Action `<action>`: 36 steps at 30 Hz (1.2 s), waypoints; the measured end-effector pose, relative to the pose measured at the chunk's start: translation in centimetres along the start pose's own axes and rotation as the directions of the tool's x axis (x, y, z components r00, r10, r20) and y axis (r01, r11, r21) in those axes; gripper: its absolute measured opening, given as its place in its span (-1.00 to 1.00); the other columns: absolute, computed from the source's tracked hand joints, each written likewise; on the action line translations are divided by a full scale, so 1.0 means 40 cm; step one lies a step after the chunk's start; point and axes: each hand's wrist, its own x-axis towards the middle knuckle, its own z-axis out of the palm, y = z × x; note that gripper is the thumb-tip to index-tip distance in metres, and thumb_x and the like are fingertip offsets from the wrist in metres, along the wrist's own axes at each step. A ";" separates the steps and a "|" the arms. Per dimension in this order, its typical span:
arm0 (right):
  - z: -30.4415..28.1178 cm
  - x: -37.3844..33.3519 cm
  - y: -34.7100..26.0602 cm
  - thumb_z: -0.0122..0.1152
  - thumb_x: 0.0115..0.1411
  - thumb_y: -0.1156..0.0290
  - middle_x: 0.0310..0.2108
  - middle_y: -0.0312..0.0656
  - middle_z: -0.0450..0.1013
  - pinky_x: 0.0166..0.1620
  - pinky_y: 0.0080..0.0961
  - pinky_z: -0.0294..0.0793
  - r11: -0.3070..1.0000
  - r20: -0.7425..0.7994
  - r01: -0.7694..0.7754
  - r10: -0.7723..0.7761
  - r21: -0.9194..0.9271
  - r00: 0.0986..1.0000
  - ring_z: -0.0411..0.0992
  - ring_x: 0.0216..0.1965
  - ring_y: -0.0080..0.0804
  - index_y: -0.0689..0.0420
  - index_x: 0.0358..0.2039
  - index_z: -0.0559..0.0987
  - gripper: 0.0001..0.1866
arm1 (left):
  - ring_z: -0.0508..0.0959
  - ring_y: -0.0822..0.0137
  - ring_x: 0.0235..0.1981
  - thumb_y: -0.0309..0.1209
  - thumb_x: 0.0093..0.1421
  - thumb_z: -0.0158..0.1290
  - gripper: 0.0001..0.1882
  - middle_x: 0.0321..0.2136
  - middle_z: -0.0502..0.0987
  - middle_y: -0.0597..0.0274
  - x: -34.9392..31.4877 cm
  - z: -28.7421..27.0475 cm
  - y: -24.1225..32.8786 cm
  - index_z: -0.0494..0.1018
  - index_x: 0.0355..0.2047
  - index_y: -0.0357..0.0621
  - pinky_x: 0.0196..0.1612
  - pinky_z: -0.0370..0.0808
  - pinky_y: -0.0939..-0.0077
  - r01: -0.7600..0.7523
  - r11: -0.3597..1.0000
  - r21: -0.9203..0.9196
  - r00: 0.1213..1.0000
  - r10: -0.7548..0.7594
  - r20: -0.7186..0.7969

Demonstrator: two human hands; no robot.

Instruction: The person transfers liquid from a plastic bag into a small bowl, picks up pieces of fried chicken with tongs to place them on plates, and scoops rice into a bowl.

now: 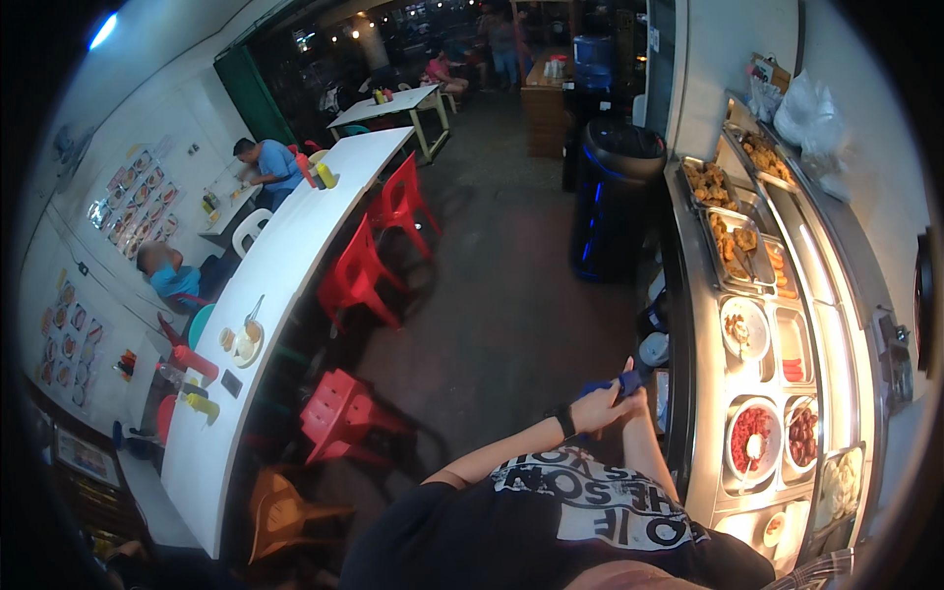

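Observation:
My two hands meet in front of my body, beside the food counter. A dark blue, bunched thing that looks like a cloth (626,382) is gripped between them. My left hand (596,406), with a black watch on its wrist, closes on it from the left. From the other side my right hand (634,401) presses against it, fingers bent. Some fingers overlap and cannot be told apart. Just beyond the hands is a pale round container (654,348), low against the counter's side.
On the right, the lit counter (723,500) holds food trays and bowls, including a bowl of red food (749,433). A tall black speaker-like unit (618,202) stands ahead. Left are red chairs (359,270) and a long white table (295,231). Two people sit beyond it.

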 end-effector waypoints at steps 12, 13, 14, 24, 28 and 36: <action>0.200 -0.292 -0.226 -0.29 0.38 0.02 -0.06 -0.13 0.52 0.13 -0.06 0.36 0.904 0.252 0.084 -0.205 0.419 0.946 0.45 0.00 -0.16 0.09 -0.07 0.54 -0.50 | 0.57 0.39 -0.70 0.33 0.27 -0.40 -0.17 -0.46 0.62 0.09 -0.103 -0.132 0.090 -0.31 0.41 0.30 -0.75 0.38 0.70 -0.115 0.865 -0.489 0.980 0.179 0.086; 0.228 -0.332 -0.230 -0.24 0.37 0.00 -0.07 -0.14 0.52 0.12 -0.07 0.37 0.895 0.251 0.115 -0.241 0.432 0.937 0.46 -0.01 -0.17 0.09 -0.09 0.54 -0.51 | 0.55 0.38 -0.73 0.43 0.17 -0.49 -0.10 -0.55 0.57 0.09 -0.106 -0.126 0.121 -0.33 0.41 0.34 -0.76 0.39 0.71 -0.063 0.866 -0.496 0.973 0.164 0.164; 0.264 -0.369 -0.222 -0.19 0.36 -0.02 -0.08 -0.16 0.52 0.11 -0.08 0.38 0.888 0.259 0.135 -0.270 0.439 0.928 0.46 -0.03 -0.19 0.08 -0.11 0.55 -0.52 | 0.52 0.38 -0.76 0.44 0.16 -0.49 -0.09 -0.57 0.55 0.10 -0.097 -0.111 0.112 -0.32 0.41 0.35 -0.77 0.37 0.71 -0.004 0.810 -0.586 0.951 0.185 0.249; 0.266 -0.384 -0.184 -0.01 0.32 -0.05 -0.66 -0.33 0.41 -0.57 -0.49 0.42 0.928 0.151 0.252 -0.300 0.273 0.942 0.41 -0.66 -0.38 -0.04 -0.59 0.49 -0.56 | 0.44 0.20 -0.87 0.56 -0.01 -0.44 0.01 -0.60 0.52 -0.16 -0.035 0.009 0.037 0.47 0.00 -0.02 -0.87 0.35 0.63 0.498 0.209 -0.841 0.661 0.537 0.525; 0.233 -0.351 -0.219 -0.02 0.32 -0.02 -0.72 -0.35 0.31 -0.61 -0.54 0.35 0.939 0.231 0.191 -0.261 0.287 0.937 0.33 -0.72 -0.45 -0.07 -0.66 0.42 -0.54 | 0.51 0.25 -0.81 0.57 -0.02 -0.36 0.08 -0.66 0.52 0.02 0.017 0.041 0.014 0.48 -0.44 -0.42 -0.81 0.43 0.62 0.332 0.650 -0.684 0.787 0.209 0.580; 0.040 -0.134 -0.097 -0.08 0.33 -0.03 -0.69 -0.31 0.34 -0.55 -0.43 0.38 0.987 -0.051 0.100 -0.094 0.123 0.994 0.34 -0.66 -0.40 -0.06 -0.64 0.42 -0.54 | 0.60 0.10 -0.55 0.37 -0.07 0.13 0.13 -0.32 0.56 -0.16 -0.007 0.034 0.021 0.08 0.29 -0.22 -0.50 0.57 0.34 -0.087 0.893 0.442 0.977 -0.010 0.213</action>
